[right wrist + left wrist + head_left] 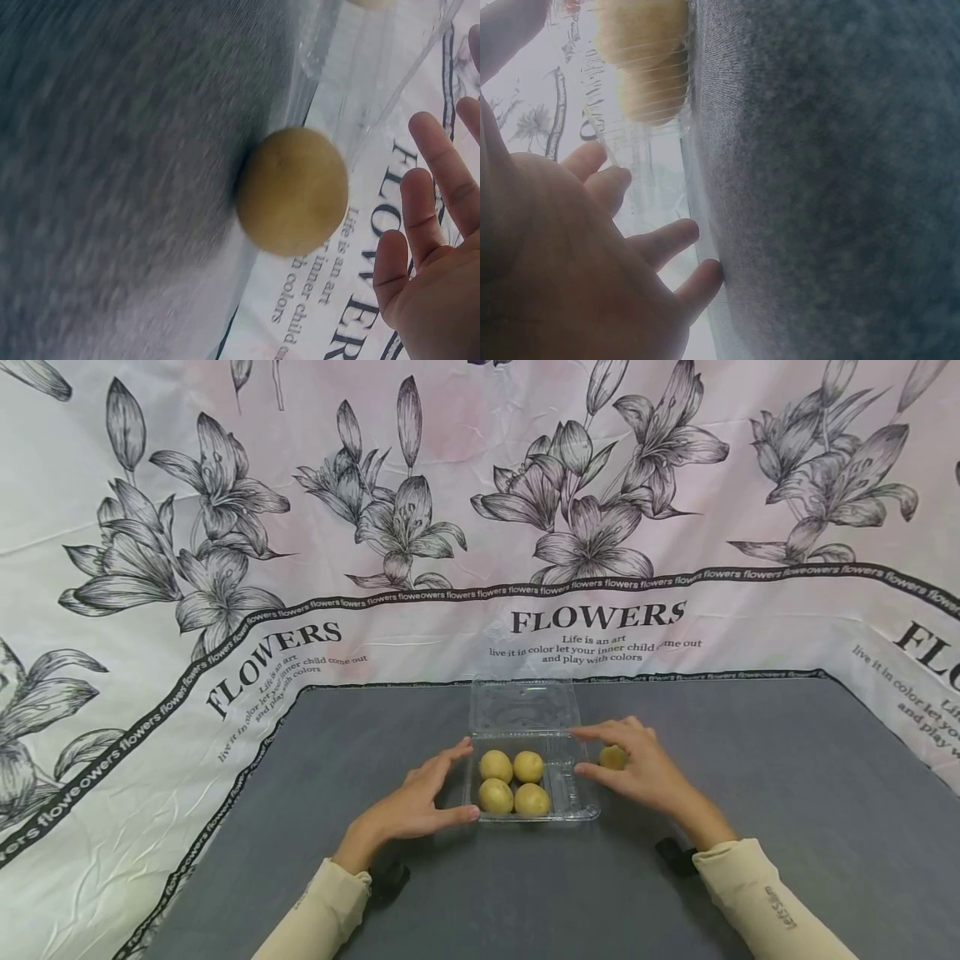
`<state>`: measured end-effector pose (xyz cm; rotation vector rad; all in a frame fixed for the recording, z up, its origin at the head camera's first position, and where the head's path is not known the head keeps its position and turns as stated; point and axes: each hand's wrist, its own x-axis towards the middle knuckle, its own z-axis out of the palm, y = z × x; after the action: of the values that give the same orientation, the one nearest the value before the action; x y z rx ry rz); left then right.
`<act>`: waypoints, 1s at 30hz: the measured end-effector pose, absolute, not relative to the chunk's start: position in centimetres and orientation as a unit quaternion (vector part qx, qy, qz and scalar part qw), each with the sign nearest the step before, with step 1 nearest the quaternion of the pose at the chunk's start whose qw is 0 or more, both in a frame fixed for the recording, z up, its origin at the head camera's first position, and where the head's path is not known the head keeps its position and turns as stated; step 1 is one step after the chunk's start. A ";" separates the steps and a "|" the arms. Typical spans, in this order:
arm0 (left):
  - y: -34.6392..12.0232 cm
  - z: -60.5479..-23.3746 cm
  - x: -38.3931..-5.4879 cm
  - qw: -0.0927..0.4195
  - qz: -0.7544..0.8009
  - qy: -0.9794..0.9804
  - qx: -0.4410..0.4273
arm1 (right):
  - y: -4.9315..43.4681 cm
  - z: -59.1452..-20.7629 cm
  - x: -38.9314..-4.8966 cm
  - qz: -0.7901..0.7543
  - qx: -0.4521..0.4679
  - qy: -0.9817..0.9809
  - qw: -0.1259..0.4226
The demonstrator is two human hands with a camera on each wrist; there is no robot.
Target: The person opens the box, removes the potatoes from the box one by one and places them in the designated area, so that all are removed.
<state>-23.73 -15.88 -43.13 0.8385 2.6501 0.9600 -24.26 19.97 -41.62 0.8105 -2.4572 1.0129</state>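
The left hand (pixel 417 804) is resting spread against the clear box (pixel 577 793) holding 4 potatoes (pixel 513 782), while the right hand (pixel 637 768), fingers spread, is hovering over a 5th potato (pixel 611 757), needing to close around it.

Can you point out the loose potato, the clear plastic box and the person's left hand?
loose potato (pixel 292 191), right wrist view, its middle.
clear plastic box (pixel 525 703), head view, open lid.
left hand (pixel 416 802), head view, its back.
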 end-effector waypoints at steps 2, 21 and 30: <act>-15.9 -43.1 -23.7 0.099 0.324 0.897 0.285 | 19.6 -41.6 -24.2 0.356 0.295 -0.870 0.173; -15.9 -43.1 -23.7 0.098 0.325 0.895 0.289 | 16.8 -41.6 -23.7 0.365 0.345 -0.860 0.094; -15.8 -42.9 -23.6 0.102 0.329 0.895 0.285 | 16.0 -42.0 -23.6 0.391 0.364 -0.844 0.056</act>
<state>-23.64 -15.77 -42.93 0.8425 2.6418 0.9713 -23.64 16.02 -41.95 1.1051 -2.5591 1.1853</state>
